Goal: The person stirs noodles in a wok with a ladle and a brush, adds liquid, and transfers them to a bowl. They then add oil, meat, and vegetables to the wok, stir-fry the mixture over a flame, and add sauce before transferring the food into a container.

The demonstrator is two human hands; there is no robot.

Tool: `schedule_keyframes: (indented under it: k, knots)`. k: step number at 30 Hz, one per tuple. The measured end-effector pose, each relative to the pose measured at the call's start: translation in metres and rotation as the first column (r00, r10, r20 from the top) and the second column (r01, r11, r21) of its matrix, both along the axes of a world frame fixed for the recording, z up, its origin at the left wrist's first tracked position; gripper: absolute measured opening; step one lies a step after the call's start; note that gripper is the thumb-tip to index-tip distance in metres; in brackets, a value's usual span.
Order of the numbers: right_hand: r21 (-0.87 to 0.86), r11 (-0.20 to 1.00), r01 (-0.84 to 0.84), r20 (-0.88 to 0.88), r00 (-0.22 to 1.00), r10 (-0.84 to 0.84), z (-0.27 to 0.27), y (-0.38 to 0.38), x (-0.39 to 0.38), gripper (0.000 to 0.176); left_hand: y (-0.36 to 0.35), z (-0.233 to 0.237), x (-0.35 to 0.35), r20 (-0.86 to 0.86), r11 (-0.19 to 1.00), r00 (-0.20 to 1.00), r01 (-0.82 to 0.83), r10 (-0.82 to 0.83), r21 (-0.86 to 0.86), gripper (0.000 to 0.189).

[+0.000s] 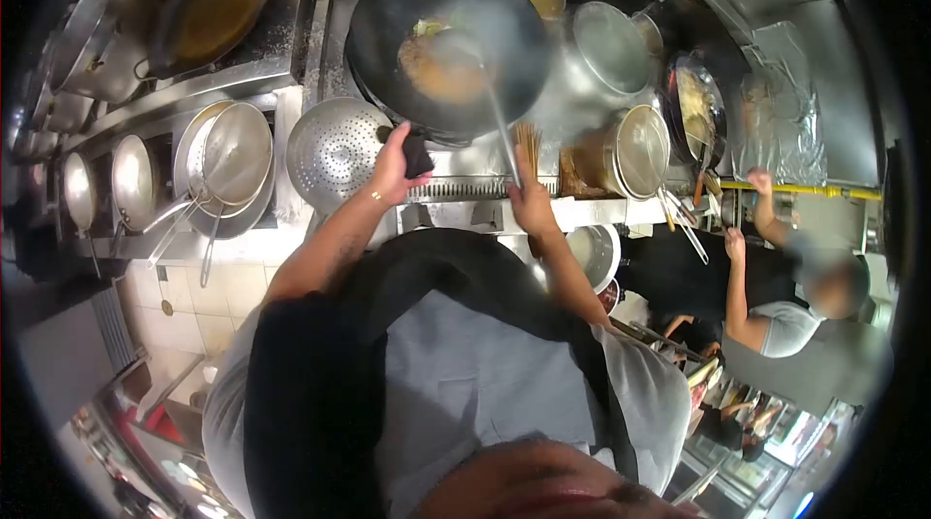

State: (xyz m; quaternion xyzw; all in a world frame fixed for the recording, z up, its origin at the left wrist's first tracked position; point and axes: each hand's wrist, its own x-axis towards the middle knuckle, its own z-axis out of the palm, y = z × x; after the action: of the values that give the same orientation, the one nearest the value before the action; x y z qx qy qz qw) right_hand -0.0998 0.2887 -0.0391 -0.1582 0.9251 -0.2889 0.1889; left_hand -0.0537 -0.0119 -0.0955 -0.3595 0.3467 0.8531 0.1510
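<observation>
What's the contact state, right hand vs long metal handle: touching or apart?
Touching. The head view shows the right hand wrapped around the near end of the long metal handle.

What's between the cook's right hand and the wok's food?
In the head view, a long metal handle runs from the right hand over the wok toward the food.

My left hand [392, 168] and right hand [530, 207] making two, one large wok [388, 44] before me, one ladle [498, 116], one black cloth [417, 156], one bracelet [378, 197], one perforated strainer [335, 158], one bundle of thin sticks [529, 139], at least two mesh strainers [642, 150], one person [779, 328] close on my right
</observation>
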Motion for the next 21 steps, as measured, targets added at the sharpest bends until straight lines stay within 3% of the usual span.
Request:
schedule_keyframes:
  k: [1,2,4,5,7,8,9,10,11,14,16,17,18,20,21]
  knots:
    - [-0.146,0.989,0.01,-0.029,0.999,-0.015,0.007,-0.003,0.009,0.073,0.006,0.013,-0.008,0.014,0.999,0.999,-0.032,0.032,-0.004,0.058]
    - [-0.182,0.983,0.024,-0.166,0.984,-0.055,0.003,-0.004,0.009,0.068,0.015,0.027,-0.015,0.031,0.998,0.998,-0.062,0.063,-0.007,0.059]
    - [-0.151,0.986,0.063,-0.264,0.959,-0.101,0.018,-0.021,-0.008,0.069,0.028,0.031,-0.027,0.024,0.992,0.997,0.081,-0.079,-0.095,0.058]
    - [-0.186,0.974,0.131,-0.189,0.968,-0.167,-0.005,-0.023,-0.032,0.066,0.032,0.019,-0.033,-0.04,0.98,0.981,0.188,-0.19,-0.06,0.057]
    - [-0.179,0.93,0.321,0.115,0.946,-0.305,-0.005,-0.038,-0.052,0.064,0.032,0.017,-0.036,-0.028,0.986,0.987,0.157,-0.159,-0.064,0.055]
    - [-0.148,0.972,0.183,-0.148,0.968,-0.205,-0.033,-0.043,-0.062,0.066,0.031,0.016,-0.04,-0.008,0.99,0.993,0.114,-0.115,-0.081,0.053]
    - [-0.065,0.994,0.09,-0.417,0.902,-0.109,-0.062,-0.049,-0.071,0.068,0.028,0.001,-0.048,0.014,0.993,0.996,0.093,-0.092,-0.076,0.049]
    - [-0.058,0.994,0.094,-0.424,0.899,-0.11,-0.057,-0.054,-0.059,0.068,0.024,0.003,-0.05,0.021,0.996,0.999,0.049,-0.048,-0.072,0.045]
    - [0.157,0.987,0.027,-0.458,0.888,0.049,-0.052,-0.06,-0.046,0.068,0.024,0.005,-0.049,0.015,0.997,0.999,0.043,-0.042,-0.064,0.043]
    - [0.171,0.974,-0.151,-0.445,0.87,0.213,-0.017,-0.035,-0.014,0.07,0.026,0.003,-0.051,-0.016,0.997,0.999,0.042,-0.043,-0.068,0.037]
    - [0.132,0.986,-0.105,-0.234,0.963,0.134,0.04,-0.024,0.001,0.071,0.031,-0.005,-0.048,-0.016,0.997,0.999,0.039,-0.04,-0.072,0.034]
    - [0.135,0.991,-0.02,-0.133,0.99,0.038,0.044,-0.015,-0.001,0.074,0.031,-0.007,-0.048,-0.008,0.997,0.999,0.047,-0.048,-0.063,0.033]
    - [0.135,0.99,-0.032,-0.137,0.989,0.051,0.038,-0.01,-0.004,0.074,0.03,-0.008,-0.053,-0.009,0.997,0.998,0.055,-0.055,-0.057,0.032]
    - [-0.011,0.999,0.035,-0.384,0.923,-0.037,0.015,0.004,-0.013,0.072,0.035,-0.022,-0.063,0.0,0.996,1.0,0.016,-0.016,-0.083,0.03]
    - [-0.041,0.996,0.085,-0.232,0.968,-0.092,0.014,-0.008,-0.006,0.072,0.039,-0.027,-0.064,0.021,0.994,1.0,-0.007,0.009,-0.105,0.028]
